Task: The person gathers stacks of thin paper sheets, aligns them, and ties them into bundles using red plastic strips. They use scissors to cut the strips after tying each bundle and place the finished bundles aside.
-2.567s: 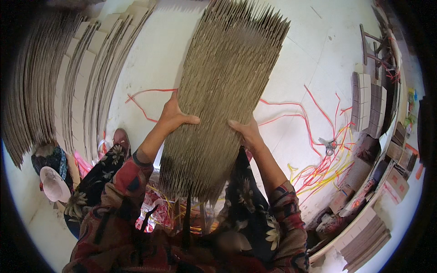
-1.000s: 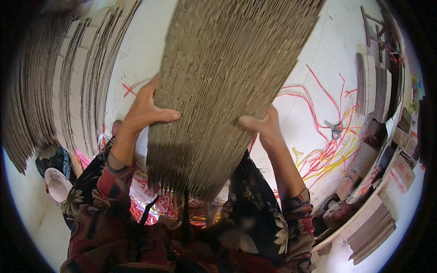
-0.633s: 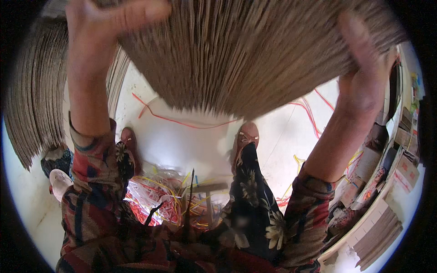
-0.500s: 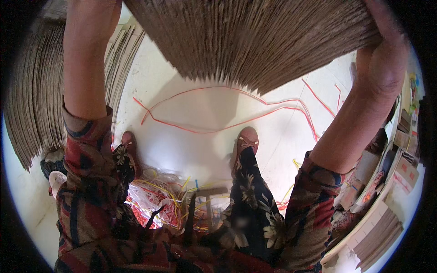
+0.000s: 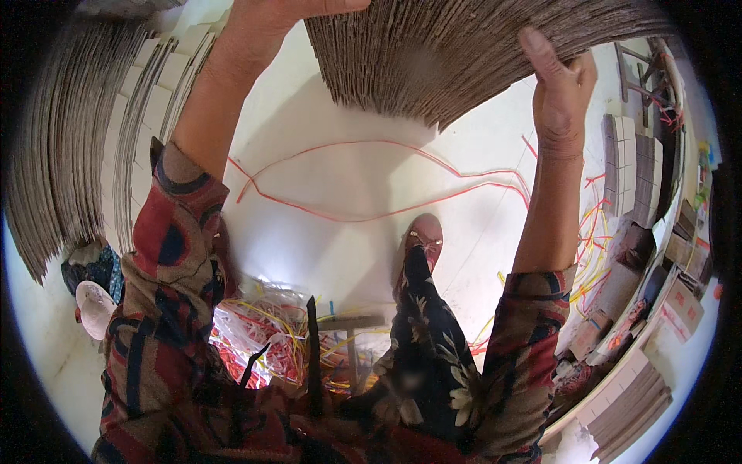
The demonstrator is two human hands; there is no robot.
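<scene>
Together, the left hand (image 5: 280, 18), partly out of view, and the right hand (image 5: 561, 100) hold opposite sides of a thick brown cardboard stack (image 5: 402, 62) beyond the red strap (image 5: 352, 221) looped on the pale floor (image 5: 325, 182).

The broad grey-brown stack of cardboard sheets (image 5: 456, 62) is matt, its exposed edges rough and ridged; the pale hard floor (image 5: 325, 182) is smooth with a soft sheen; the thin red strap (image 5: 352, 221) appears plastic; the red-and-brown patterned left sleeve (image 5: 166, 240) is matt cloth.
</scene>
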